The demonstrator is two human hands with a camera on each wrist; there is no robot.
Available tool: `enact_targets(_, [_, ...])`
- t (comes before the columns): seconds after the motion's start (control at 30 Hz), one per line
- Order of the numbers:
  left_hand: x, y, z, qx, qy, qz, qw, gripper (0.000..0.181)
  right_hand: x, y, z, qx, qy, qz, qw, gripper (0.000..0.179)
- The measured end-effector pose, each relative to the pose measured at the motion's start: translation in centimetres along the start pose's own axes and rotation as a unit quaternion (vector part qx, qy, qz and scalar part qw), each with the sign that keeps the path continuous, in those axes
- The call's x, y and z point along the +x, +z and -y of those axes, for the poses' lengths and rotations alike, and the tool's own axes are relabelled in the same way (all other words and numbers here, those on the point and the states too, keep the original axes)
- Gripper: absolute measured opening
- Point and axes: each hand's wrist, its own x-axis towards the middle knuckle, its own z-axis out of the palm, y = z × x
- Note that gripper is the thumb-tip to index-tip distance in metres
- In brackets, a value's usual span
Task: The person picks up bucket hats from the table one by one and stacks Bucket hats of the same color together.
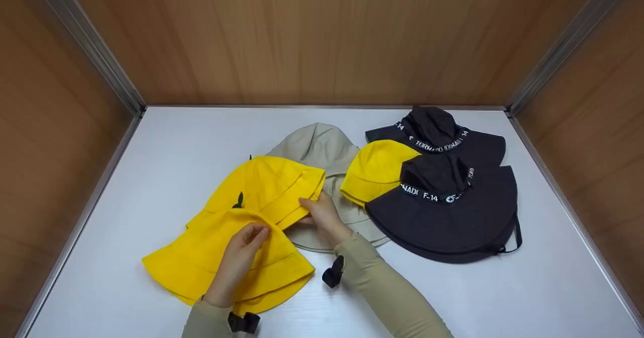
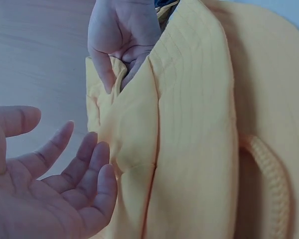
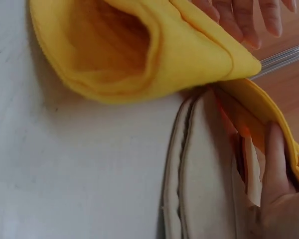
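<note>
Pinching mid yel. hat (image 1: pixel 271 184): R hand (image 1: pixel 326 217) | L hand (image 1: pixel 237 257) loose | blk hats (image 1: pixel 443 230) in bay (image 1: pixel 322 41)

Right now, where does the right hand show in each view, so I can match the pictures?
Head: right hand near the centre, gripping a yellow hat by its edge.
Left wrist: right hand at the top, just left of centre.
Right wrist: right hand at lower right.
Shared landmark: left hand, lower left in left wrist, top right in right wrist.
</note>
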Motion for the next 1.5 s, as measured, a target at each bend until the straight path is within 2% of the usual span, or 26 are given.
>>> enact_targets(0.17, [0.1,0.2,0.1,-0.012,-0.006,0.005,0.9999,0.027,-0.2,-0.8,1.4,0.015,-0.045,0.009,0.9989,0.036])
enact_targets(0.27, [0.2,0.3,0.3,-0.012,-0.015,0.004,0.9998,0.026,-0.7,-1.4,2.9,0.047,-0.079,0.016,0.9956,0.033])
enact_targets(0.4, [0.2,0.3,0.4,-0.011,-0.027,0.004,0.9996,0.028,-1.6,-2.2,4.7,0.110,-0.120,0.026,0.9863,0.031])
enact_targets(0.5, [0.1,0.2,0.4,-0.016,-0.026,0.005,0.9995,0.030,-2.2,-2.9,5.8,0.156,-0.136,0.026,0.9779,0.034])
enact_targets(0.7, [0.1,-0.7,-0.1,-0.015,-0.033,0.005,0.9993,0.036,-3.7,-4.4,7.1,0.235,-0.146,0.058,0.9592,0.038])
enact_targets(0.8, [0.1,-1.4,-0.3,-0.020,-0.015,-0.005,0.9997,0.038,-4.6,-5.1,7.4,0.266,-0.136,0.097,0.9495,0.033])
enact_targets(0.97, [0.1,-2.7,-0.7,-0.038,0.020,-0.044,0.9981,0.049,-5.9,-6.5,7.7,0.267,-0.131,0.155,0.9421,0.028])
enact_targets(1.1, [0.0,-3.2,-0.9,-0.041,0.006,-0.061,0.9973,0.054,-6.4,-7.3,7.6,0.266,-0.140,0.193,0.9340,0.031])
enact_targets(1.2, [0.1,-3.3,-1.0,-0.031,-0.004,-0.046,0.9985,0.052,-6.5,-7.7,7.3,0.272,-0.146,0.223,0.9246,0.032])
enact_targets(1.3, [0.3,-3.2,-1.0,-0.011,-0.012,-0.013,0.9998,0.056,-6.5,-7.9,7.0,0.266,-0.153,0.251,0.9181,0.033])
enact_targets(1.5, [0.5,-2.7,-1.3,0.030,-0.048,0.039,0.9976,0.071,-6.6,-7.7,6.6,0.247,-0.151,0.274,0.9173,0.032])
